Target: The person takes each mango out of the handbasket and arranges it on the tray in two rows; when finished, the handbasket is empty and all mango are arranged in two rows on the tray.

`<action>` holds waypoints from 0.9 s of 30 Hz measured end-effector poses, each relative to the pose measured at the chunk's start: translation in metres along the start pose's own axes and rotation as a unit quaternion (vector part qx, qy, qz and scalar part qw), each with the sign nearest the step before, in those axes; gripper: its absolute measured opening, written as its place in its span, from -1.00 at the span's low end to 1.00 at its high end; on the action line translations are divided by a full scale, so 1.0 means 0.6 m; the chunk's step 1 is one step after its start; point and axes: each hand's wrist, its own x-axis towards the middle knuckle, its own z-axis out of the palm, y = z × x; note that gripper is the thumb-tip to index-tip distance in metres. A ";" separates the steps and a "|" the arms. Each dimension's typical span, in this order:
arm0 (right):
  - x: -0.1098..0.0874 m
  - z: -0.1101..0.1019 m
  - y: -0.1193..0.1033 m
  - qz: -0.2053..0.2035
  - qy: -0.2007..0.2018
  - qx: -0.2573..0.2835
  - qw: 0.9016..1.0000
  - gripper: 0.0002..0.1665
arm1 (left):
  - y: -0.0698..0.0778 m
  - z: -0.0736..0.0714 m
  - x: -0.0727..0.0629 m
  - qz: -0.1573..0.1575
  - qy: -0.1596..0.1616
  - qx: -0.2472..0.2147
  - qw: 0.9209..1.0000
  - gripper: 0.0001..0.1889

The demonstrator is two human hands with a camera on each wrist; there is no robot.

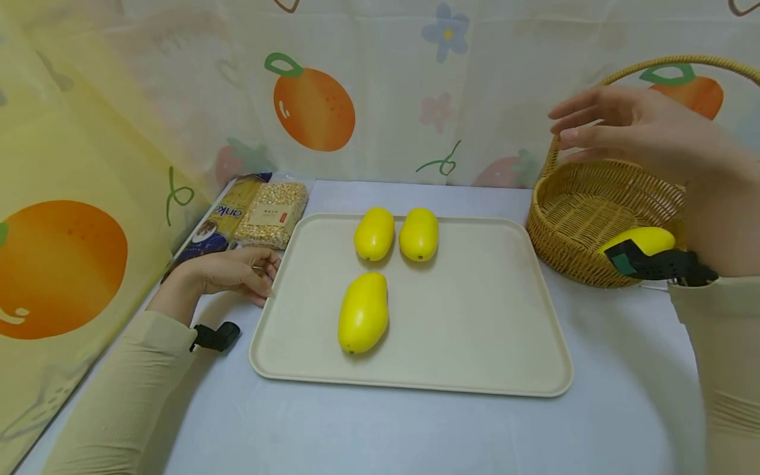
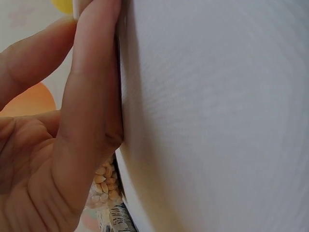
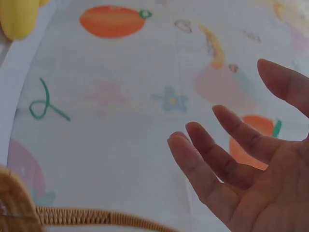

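A beige tray (image 1: 475, 316) lies on the white table with three smooth yellow oblong fruits on it: two side by side at the back, one fruit (image 1: 375, 234) and another fruit (image 1: 419, 235), and a larger fruit (image 1: 363, 313) nearer the front. My left hand (image 1: 240, 272) is at the tray's left edge; in the left wrist view thumb and finger meet at the pale tray rim (image 2: 76, 8). Above the wicker basket (image 1: 584, 198) my right hand (image 1: 635, 128) is raised, fingers spread and holding nothing. Another yellow fruit (image 1: 644, 241) lies inside the basket, partly hidden by the wrist strap.
A bag of corn kernels (image 1: 274, 214) and a yellow-and-blue packet (image 1: 216, 221) lie at the back left, beside my left hand. The basket's tall handle (image 1: 683, 61) arches up behind my right hand. A patterned cloth (image 1: 380, 99) hangs behind the table.
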 end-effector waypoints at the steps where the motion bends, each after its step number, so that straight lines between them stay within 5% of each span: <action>1: 0.000 -0.006 0.008 -0.002 0.007 0.005 1.000 -0.54 | 0.000 0.000 0.000 -0.001 0.000 0.000 1.000 -0.43; 11: 0.021 -0.059 0.103 0.024 0.032 0.079 0.996 -0.70 | -0.001 -0.002 0.000 -0.002 -0.002 0.005 1.000 -0.44; 20: 0.035 -0.084 0.171 0.178 -0.018 0.101 0.979 -0.90 | -0.005 -0.004 0.002 -0.001 0.000 0.014 1.000 -0.45; 27: 0.035 -0.078 0.207 0.256 -0.050 0.088 0.961 -0.62 | -0.006 -0.002 0.003 -0.001 0.001 0.007 1.000 -0.42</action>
